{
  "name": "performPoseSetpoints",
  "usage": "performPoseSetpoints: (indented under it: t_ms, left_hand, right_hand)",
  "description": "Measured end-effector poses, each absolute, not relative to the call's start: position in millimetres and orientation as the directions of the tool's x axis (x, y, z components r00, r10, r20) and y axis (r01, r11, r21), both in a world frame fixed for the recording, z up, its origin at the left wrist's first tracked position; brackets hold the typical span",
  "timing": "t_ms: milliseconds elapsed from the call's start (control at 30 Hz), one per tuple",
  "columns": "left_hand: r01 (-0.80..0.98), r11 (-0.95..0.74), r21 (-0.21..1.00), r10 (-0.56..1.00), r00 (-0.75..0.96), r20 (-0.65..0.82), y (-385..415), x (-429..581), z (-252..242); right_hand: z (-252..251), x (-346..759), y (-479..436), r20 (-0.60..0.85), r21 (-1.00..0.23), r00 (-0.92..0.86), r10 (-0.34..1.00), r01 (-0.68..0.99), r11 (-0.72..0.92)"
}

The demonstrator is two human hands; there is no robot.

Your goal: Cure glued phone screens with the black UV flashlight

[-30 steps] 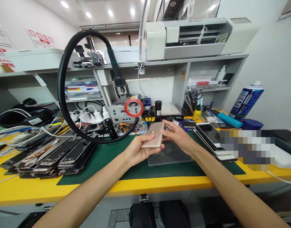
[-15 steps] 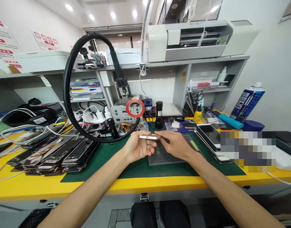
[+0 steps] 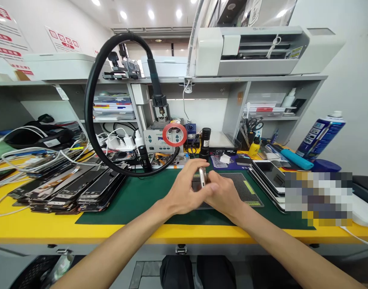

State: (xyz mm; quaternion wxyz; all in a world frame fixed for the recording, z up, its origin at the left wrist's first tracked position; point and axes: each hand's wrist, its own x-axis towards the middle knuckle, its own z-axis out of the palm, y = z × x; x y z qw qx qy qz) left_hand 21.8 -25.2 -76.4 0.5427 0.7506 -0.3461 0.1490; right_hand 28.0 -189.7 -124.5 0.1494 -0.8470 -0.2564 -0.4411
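Head view: phone (image 3: pixel 202 178) above the green mat (image 3: pixel 142 196), one end facing near.
The right hand (image 3: pixel 224 192) grips it; the left hand (image 3: pixel 185 188) curves around, its contact unclear. Green surface reaches the panel stack (image 3: pixel 102 188) at the mat's left edge; yellow table (image 3: pixel 45 233) borders its near side. Hands hide most of the phone; a pixelated patch (image 3: pixel 318 198) masks the mat's right corner.

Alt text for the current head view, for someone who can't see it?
The left hand and right hand hold a phone edge-on above a green mat and gray grid pad. Stacked phone screens lie to the left; a black hose loops behind.
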Motion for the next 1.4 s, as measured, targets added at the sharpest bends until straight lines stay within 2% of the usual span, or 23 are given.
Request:
performPoseSetpoints:
  t_ms: [133, 233, 400, 567, 800, 967, 1033, 1200, 1333, 1400]
  left_hand:
    - [-0.693, -0.181, 0.698, -0.522, 0.669, 0.529, -23, 20, -79]
    - [-0.684, -0.156, 0.713, -0.572, 0.651, 0.499, -21, 23, -79]
    - [-0.689, -0.115, 0.715, -0.562, 0.639, 0.526, -23, 25, -77]
    - [-0.667, -0.080, 0.740, -0.521, 0.661, 0.540, -25, 24, -76]
    - [-0.615, -0.118, 0.780, -0.435, 0.738, 0.516, -28, 28, -72]
    - [-0.657, -0.138, 0.741, -0.518, 0.686, 0.511, -23, 27, -79]
    - [-0.680, -0.225, 0.698, -0.547, 0.681, 0.487, -25, 29, -85]
    - [-0.663, -0.377, 0.647, -0.406, 0.746, 0.528, -49, 39, -89]
    - [-0.582, -0.357, 0.731, -0.260, 0.813, 0.520, -67, 47, -83]
    - [-0.546, -0.325, 0.772, -0.215, 0.838, 0.501, -68, 51, -82]
  right_hand:
    - [-124, 26, -191, 0.819, -0.040, 0.476, 0.320, 0.603, -0.796]
    - [-124, 26, -192, 0.820, -0.073, 0.485, 0.303, 0.614, -0.786]
    - [-128, 29, -193, 0.824, -0.102, 0.494, 0.278, 0.610, -0.786]
    - [-129, 30, -191, 0.842, -0.079, 0.470, 0.267, 0.595, -0.800]
    - [-126, 29, -189, 0.839, -0.134, 0.490, 0.239, 0.610, -0.781]
    - [-128, 30, -189, 0.803, -0.216, 0.559, 0.209, 0.599, -0.771]
    - [-128, 32, -188, 0.782, -0.261, 0.595, 0.184, 0.581, -0.771]
    - [-119, 37, -193, 0.707, -0.324, 0.676, 0.207, 0.570, -0.755]
    - [-109, 31, -207, 0.661, -0.322, 0.692, 0.290, 0.611, -0.723]
    - [-103, 24, -215, 0.653, -0.340, 0.703, 0.283, 0.605, -0.720]
